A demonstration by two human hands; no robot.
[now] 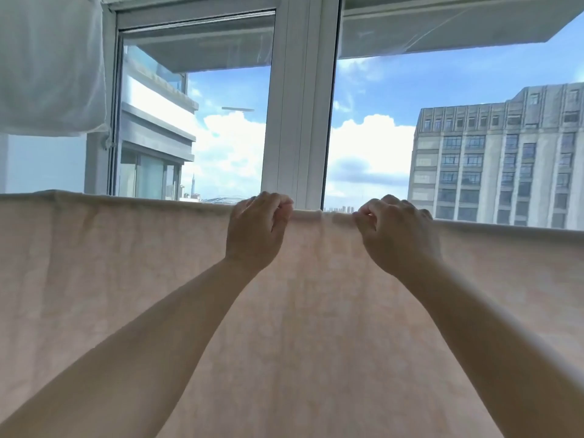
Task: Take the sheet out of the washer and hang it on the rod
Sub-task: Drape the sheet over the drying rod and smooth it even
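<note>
Left hand (256, 230) and right hand (396, 235), fingers curled, pinch top fold of pale pink translucent sheet (126, 279), draped flat.

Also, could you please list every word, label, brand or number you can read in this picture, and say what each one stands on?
None: no readable text shows anywhere.
The sheet is plain, with no label in view.
The building outside shows no sign or number.
</note>
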